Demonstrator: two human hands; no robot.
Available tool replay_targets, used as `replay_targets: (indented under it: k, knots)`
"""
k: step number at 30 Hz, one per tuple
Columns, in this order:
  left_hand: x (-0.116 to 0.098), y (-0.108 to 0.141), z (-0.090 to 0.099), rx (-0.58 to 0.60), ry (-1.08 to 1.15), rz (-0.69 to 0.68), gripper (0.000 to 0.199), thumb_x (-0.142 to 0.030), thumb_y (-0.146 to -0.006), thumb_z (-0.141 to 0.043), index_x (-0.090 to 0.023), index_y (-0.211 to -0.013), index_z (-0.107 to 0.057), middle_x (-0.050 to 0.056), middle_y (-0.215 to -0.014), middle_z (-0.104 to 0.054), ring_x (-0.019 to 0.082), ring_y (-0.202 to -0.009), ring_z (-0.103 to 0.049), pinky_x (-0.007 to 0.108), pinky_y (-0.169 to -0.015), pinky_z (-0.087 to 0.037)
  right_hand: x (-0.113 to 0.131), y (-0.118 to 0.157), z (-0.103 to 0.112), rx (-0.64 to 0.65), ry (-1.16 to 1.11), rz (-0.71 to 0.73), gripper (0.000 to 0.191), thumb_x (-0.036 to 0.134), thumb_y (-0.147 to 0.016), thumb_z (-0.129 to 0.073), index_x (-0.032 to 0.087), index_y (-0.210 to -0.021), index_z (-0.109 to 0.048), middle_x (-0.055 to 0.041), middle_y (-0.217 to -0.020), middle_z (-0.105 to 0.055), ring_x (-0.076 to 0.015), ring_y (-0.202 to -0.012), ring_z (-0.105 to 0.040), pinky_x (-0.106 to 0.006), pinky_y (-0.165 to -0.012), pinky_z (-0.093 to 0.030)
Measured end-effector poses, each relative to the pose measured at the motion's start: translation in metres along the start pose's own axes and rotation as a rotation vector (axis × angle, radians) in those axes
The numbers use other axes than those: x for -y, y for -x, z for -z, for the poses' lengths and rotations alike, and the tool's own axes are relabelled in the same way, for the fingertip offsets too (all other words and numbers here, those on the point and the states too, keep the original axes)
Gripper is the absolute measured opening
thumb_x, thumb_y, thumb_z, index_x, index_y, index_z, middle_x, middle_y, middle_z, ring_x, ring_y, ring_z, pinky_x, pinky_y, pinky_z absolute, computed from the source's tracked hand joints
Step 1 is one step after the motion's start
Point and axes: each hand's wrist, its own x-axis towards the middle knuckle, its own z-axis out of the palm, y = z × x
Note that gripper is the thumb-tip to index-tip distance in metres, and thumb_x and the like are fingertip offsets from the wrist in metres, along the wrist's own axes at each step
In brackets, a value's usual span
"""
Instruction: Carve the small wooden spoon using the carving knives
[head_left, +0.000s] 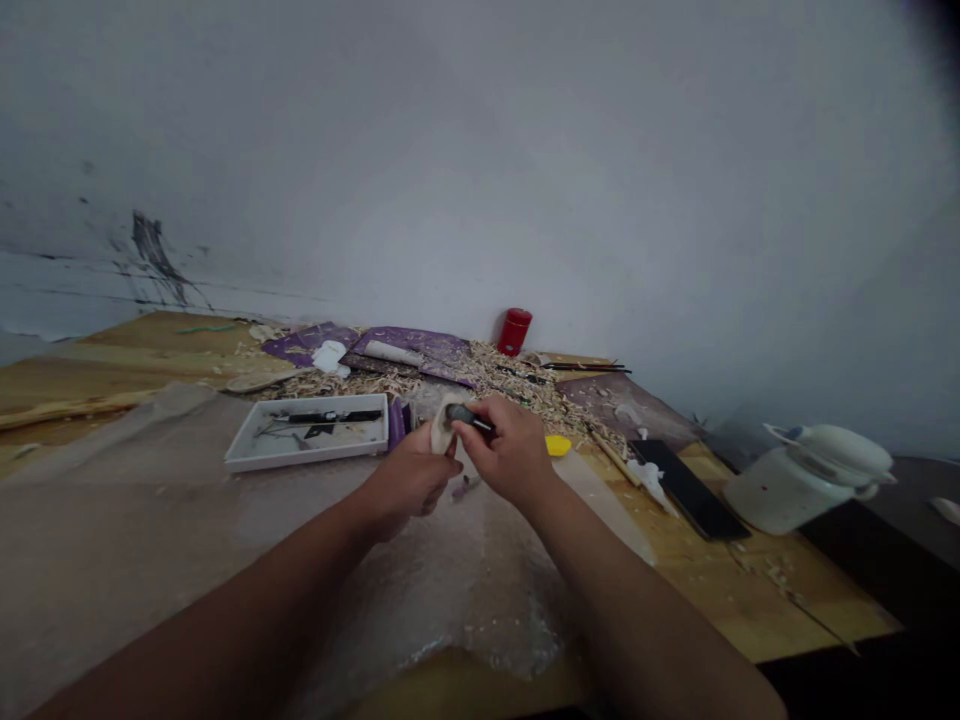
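Note:
In the middle of the head view my left hand [409,478] is closed round a small pale carved wooden piece [442,428], which stands up from its fingers. My right hand [514,445] grips a short dark tool [480,418] between thumb and fingers, its grey end touching the piece's right side. I cannot make out the tool's exact kind. Both hands are above a translucent plastic sheet [300,560]. Just left of them, a shallow white tray [247,462] holds a black-handled tool [330,416] and several thin metal bits.
Wood shavings [577,412] lie heaped behind my hands, by purple sheets [427,342] and a red canister [514,332] near the wall. Thin brushes or sticks [589,367] lie behind. A black phone-like slab [690,490] and a white lidded pot [787,485] are at right. A yellow object [557,445] is near my right hand.

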Motion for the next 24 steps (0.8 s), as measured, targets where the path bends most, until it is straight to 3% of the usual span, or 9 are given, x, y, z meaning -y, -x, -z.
replay_targets:
  k: [5,10,14,18,22,24]
  knots:
    - [-0.0009,0.0011,-0.001,0.0,-0.01,-0.007,0.022,-0.023,-0.068,-0.049,-0.023,-0.087,-0.039,-0.012,-0.04,-0.024,0.003,-0.032,-0.015,0.015,-0.031,-0.013,-0.0011,-0.001,0.0005,0.086,-0.051,0.032,0.012,0.029,-0.071,-0.055,0.018,-0.074,-0.054,0.0003,-0.064,-0.057,-0.0122,-0.059,-0.051,-0.023,-0.056,-0.036]
    - [-0.0015,0.0011,-0.0006,0.008,0.0,0.046,0.021,-0.018,-0.065,-0.049,-0.023,-0.08,-0.035,-0.012,-0.039,-0.023,0.004,-0.032,-0.015,0.015,-0.032,-0.012,-0.0033,-0.0019,0.0008,-0.014,0.021,0.06,0.013,0.027,-0.073,-0.053,0.016,-0.078,-0.055,-0.0031,-0.07,-0.058,-0.0146,-0.066,-0.052,-0.026,-0.063,-0.037]
    - [-0.0011,0.001,0.0004,0.03,0.007,0.038,0.022,-0.02,-0.065,-0.049,-0.023,-0.082,-0.036,-0.011,-0.041,-0.023,0.003,-0.032,-0.014,0.016,-0.032,-0.011,-0.0036,-0.0035,0.0042,0.077,-0.048,0.102,0.011,0.028,-0.073,-0.053,0.018,-0.076,-0.055,0.0002,-0.065,-0.057,-0.0122,-0.061,-0.051,-0.023,-0.058,-0.037]
    - [-0.0005,0.0008,0.0016,0.03,0.023,0.052,0.021,-0.019,-0.065,-0.049,-0.023,-0.079,-0.034,-0.012,-0.04,-0.023,0.003,-0.032,-0.015,0.015,-0.032,-0.011,-0.0039,-0.0029,0.0043,-0.029,0.024,0.121,0.014,0.028,-0.075,-0.051,0.016,-0.081,-0.055,-0.0039,-0.07,-0.058,-0.0146,-0.068,-0.051,-0.026,-0.064,-0.037]
    - [0.0,0.0001,0.0022,0.023,-0.005,0.032,0.02,-0.019,-0.065,-0.048,-0.022,-0.082,-0.037,-0.012,-0.041,-0.024,0.003,-0.031,-0.016,0.015,-0.032,-0.012,-0.0072,-0.0021,0.0019,0.115,-0.019,0.181,0.013,0.03,-0.072,-0.054,0.017,-0.076,-0.055,-0.001,-0.065,-0.056,-0.013,-0.062,-0.05,-0.024,-0.059,-0.037]
    - [0.0002,-0.0003,0.0018,0.017,-0.01,0.034,0.022,-0.017,-0.064,-0.048,-0.022,-0.082,-0.037,-0.011,-0.041,-0.025,0.003,-0.031,-0.018,0.015,-0.031,-0.013,-0.0092,-0.002,0.0007,0.071,-0.002,0.146,0.011,0.027,-0.072,-0.053,0.017,-0.076,-0.055,-0.0011,-0.065,-0.056,-0.013,-0.062,-0.05,-0.024,-0.06,-0.037]
